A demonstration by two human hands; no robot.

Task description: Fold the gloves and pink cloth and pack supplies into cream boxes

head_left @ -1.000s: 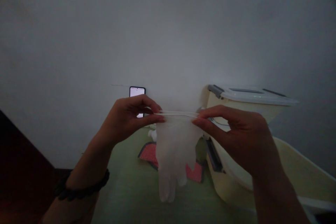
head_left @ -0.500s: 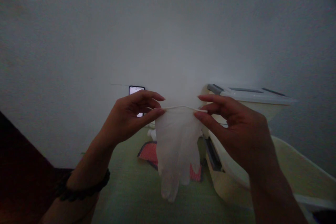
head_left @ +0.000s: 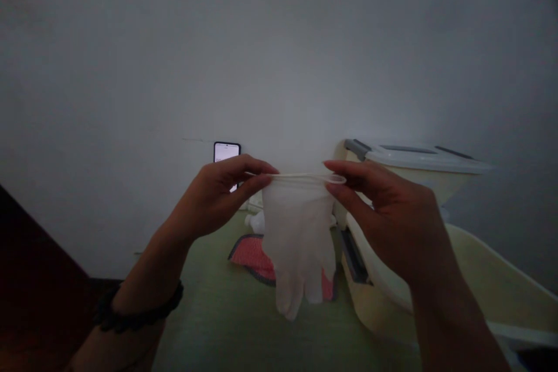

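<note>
A thin whitish disposable glove (head_left: 299,238) hangs in front of me with its fingers pointing down. My left hand (head_left: 218,195) pinches the left side of its rolled cuff. My right hand (head_left: 387,215) pinches the right side of the cuff, which is stretched between the two hands. A dark bead bracelet (head_left: 135,311) sits on my left wrist. The glove hangs above a green surface (head_left: 218,319).
A phone (head_left: 226,154) with a lit screen leans against the pale wall behind my left hand. A red cloth with a grey edge (head_left: 253,253) lies on the green surface. A cream bin with a white lid (head_left: 418,160) stands at the right. Dark furniture fills the lower left.
Both hands have risen a little with the glove. The cuff went from stretched taut in two lines to held slightly open, and the glove swung a bit to the right.
</note>
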